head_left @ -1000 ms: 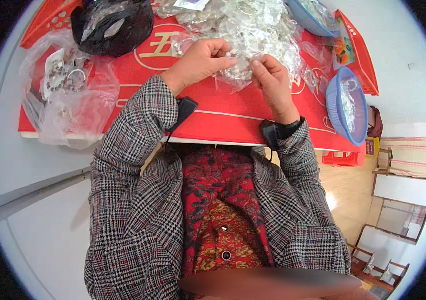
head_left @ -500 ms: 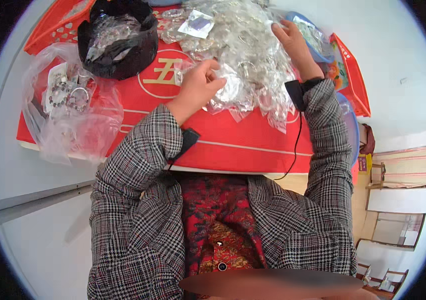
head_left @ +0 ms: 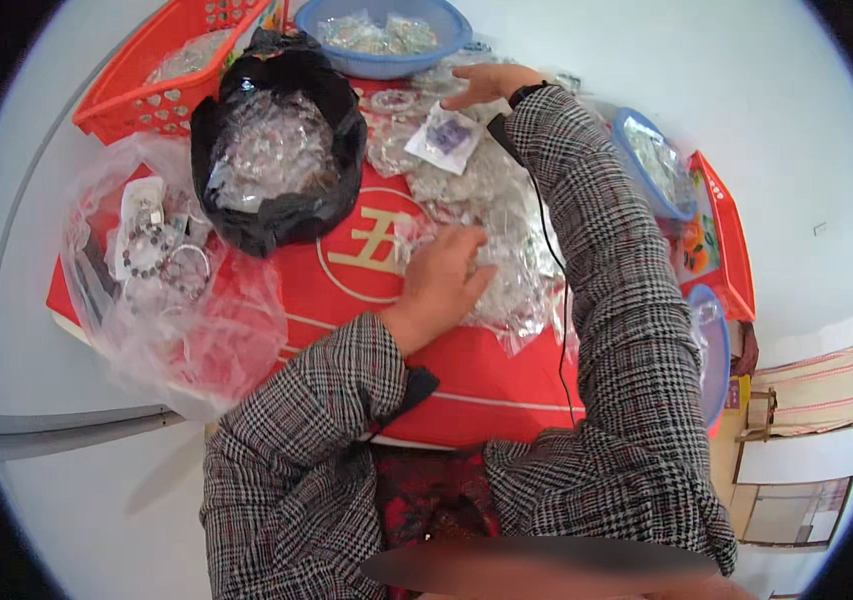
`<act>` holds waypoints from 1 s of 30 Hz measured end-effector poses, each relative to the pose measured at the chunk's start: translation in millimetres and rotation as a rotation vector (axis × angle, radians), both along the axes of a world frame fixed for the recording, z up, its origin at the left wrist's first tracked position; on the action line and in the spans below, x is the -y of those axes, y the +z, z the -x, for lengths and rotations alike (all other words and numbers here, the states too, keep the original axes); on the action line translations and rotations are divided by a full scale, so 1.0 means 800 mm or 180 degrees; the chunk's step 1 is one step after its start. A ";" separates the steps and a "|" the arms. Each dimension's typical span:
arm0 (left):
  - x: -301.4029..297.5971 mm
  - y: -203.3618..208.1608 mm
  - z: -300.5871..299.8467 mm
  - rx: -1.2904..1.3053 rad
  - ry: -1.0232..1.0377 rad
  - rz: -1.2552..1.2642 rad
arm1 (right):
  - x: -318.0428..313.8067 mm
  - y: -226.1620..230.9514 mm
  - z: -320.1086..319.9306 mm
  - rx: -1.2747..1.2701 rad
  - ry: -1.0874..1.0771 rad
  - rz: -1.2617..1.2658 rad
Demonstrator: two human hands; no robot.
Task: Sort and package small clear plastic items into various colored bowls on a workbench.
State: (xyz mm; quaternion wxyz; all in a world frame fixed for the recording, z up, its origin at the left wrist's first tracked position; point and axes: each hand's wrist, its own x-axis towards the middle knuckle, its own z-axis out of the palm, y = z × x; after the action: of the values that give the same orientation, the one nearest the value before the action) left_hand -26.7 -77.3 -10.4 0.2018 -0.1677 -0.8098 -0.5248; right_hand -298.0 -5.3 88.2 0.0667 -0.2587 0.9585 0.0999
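My left hand (head_left: 442, 283) rests at the near left edge of a heap of clear plastic packets (head_left: 487, 185) on a red cloth. Its fingers curl downward, and what they hold, if anything, is hidden. A small clear packet (head_left: 413, 232) with pinkish glints shows beside these fingers. Stretched over the far side of the heap, my right hand (head_left: 492, 84) has its thumb and forefinger apart and holds nothing visible. Just in front of it, a white packet with a purple patch (head_left: 447, 138) lies on the heap.
A black bag (head_left: 277, 160) of clear packets and a translucent bag (head_left: 172, 260) with beaded bracelets (head_left: 152, 250) stand at left. A red basket (head_left: 157, 95) and a blue basin (head_left: 384, 62) sit behind. More blue basins (head_left: 652, 165) and a red basket (head_left: 722, 230) line the right.
My right hand has swung from the heap's right side to its far side, leftward. My left hand stays at the near edge. The view has shifted, showing more of the table's far side.
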 end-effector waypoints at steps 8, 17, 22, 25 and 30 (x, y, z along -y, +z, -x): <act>0.004 0.000 0.004 0.0262 -0.0083 -0.0059 | 0.039 -0.028 0.031 0.0117 -0.0272 0.0031; 0.006 -0.010 0.010 0.0087 -0.0150 -0.0188 | -0.018 -0.011 -0.013 0.0797 0.0418 0.0247; 0.004 -0.005 0.010 0.0313 -0.0349 -0.0151 | -0.071 0.021 -0.082 0.0755 0.0558 0.0092; 0.005 -0.008 0.012 0.0174 -0.0446 -0.0009 | -0.113 0.034 -0.103 0.0411 0.0896 -0.0266; 0.004 -0.008 0.012 0.0107 -0.0414 -0.0096 | -0.189 0.060 -0.133 0.0174 0.0652 -0.0432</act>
State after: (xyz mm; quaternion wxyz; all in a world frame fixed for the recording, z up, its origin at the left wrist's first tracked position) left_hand -36.4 -80.4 -16.9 0.1562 -0.2081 -0.7924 -0.5517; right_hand -191.2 146.2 135.9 0.0995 -0.3528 0.9159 0.1636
